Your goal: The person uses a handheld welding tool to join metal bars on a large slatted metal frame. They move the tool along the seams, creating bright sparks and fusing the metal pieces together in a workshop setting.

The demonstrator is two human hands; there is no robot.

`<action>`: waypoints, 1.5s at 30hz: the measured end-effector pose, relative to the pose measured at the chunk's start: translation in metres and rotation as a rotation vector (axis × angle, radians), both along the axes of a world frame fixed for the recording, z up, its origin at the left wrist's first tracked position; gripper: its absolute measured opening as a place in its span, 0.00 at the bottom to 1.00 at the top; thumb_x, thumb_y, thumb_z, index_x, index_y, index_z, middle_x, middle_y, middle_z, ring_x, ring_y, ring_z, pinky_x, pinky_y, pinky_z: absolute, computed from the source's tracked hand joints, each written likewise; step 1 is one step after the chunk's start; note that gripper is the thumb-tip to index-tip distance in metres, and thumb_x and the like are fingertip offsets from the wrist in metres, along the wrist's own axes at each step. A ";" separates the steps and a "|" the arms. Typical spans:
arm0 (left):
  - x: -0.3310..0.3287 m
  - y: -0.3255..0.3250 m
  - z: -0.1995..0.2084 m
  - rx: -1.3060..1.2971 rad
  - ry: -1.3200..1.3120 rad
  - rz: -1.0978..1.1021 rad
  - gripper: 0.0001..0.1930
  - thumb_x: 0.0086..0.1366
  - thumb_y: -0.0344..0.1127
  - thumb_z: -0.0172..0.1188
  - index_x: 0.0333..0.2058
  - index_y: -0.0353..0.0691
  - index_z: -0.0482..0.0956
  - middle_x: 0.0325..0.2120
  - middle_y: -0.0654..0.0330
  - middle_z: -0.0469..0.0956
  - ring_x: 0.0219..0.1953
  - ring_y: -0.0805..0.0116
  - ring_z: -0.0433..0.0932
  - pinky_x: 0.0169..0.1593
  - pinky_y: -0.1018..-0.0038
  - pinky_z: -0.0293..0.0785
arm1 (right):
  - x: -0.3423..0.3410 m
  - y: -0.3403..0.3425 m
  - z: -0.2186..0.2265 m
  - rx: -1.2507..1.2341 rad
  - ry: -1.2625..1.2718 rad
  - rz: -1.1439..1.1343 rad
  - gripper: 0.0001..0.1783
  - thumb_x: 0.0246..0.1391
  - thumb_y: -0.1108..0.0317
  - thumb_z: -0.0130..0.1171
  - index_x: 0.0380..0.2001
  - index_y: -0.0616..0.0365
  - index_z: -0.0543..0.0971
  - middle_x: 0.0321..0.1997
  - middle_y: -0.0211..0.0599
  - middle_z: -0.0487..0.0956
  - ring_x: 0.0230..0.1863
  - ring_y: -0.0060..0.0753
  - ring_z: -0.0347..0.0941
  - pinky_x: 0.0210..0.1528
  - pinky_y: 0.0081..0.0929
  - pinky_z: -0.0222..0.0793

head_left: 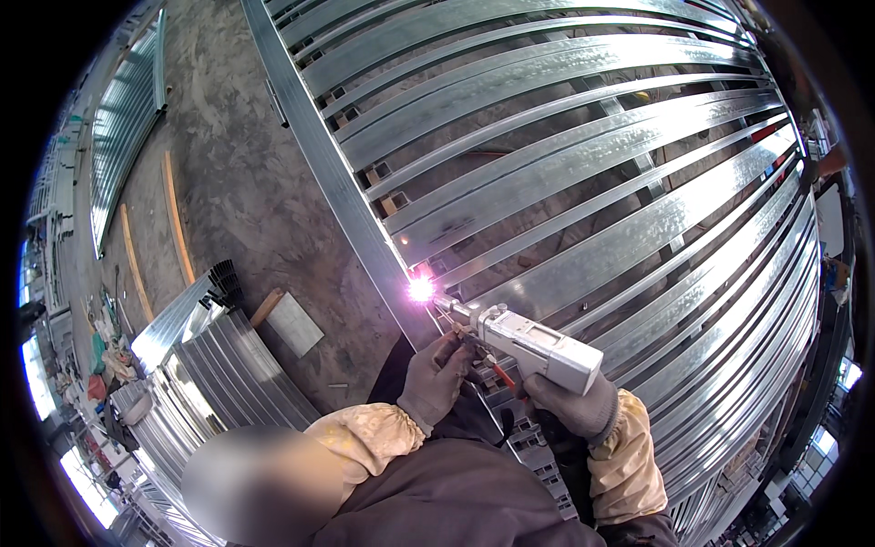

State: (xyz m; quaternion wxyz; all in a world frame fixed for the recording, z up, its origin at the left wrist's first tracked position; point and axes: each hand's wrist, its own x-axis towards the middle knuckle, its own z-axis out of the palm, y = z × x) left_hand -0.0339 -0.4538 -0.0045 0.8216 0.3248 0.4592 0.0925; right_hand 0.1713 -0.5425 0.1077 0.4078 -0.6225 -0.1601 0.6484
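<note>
My right hand (579,406), in a grey glove, is wrapped round the grip of a white handheld welding gun (542,346). Its nozzle points up and left at a bright pink-white arc (420,288). The arc burns where a flat cross slat meets the long side rail (351,205) of a galvanized steel frame (547,173). Just behind the nozzle, my gloved left hand (434,378) has its thumb and fingers closed on the gun's slim front fitting. Glare hides the joint. A blurred patch covers part of my left sleeve.
Stacked ribbed metal sections (228,365) lie to the left, beside a pale flat plate (293,325). Two wooden strips (177,219) rest on the concrete floor (237,164). Farther off at upper left is another slatted panel (128,128). Gaps separate the frame's slats.
</note>
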 end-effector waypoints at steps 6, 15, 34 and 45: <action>0.000 0.000 -0.002 0.013 -0.018 -0.001 0.18 0.76 0.41 0.50 0.55 0.33 0.73 0.37 0.60 0.80 0.30 0.74 0.82 0.26 0.79 0.79 | 0.002 0.001 0.001 -0.013 0.011 0.083 0.26 0.63 0.68 0.56 0.62 0.64 0.69 0.35 0.35 0.80 0.31 0.21 0.76 0.33 0.22 0.75; 0.004 0.003 0.007 -0.018 -0.047 0.027 0.19 0.76 0.41 0.51 0.54 0.31 0.72 0.37 0.59 0.80 0.30 0.70 0.83 0.25 0.78 0.79 | -0.002 0.001 0.001 0.019 -0.002 0.030 0.25 0.62 0.68 0.59 0.61 0.62 0.71 0.30 0.27 0.79 0.25 0.17 0.72 0.28 0.21 0.71; -0.006 -0.003 -0.010 0.042 -0.027 0.004 0.20 0.76 0.42 0.51 0.57 0.31 0.72 0.37 0.58 0.81 0.30 0.71 0.83 0.26 0.78 0.79 | -0.005 0.006 0.002 0.093 -0.052 0.098 0.27 0.62 0.70 0.57 0.63 0.62 0.67 0.36 0.33 0.79 0.30 0.21 0.76 0.34 0.23 0.74; 0.001 0.008 0.012 0.005 -0.028 -0.068 0.22 0.75 0.42 0.51 0.59 0.33 0.71 0.37 0.58 0.82 0.31 0.74 0.83 0.28 0.80 0.79 | -0.004 0.009 0.011 0.038 -0.106 0.157 0.26 0.62 0.71 0.56 0.62 0.63 0.68 0.35 0.32 0.79 0.30 0.21 0.75 0.34 0.22 0.73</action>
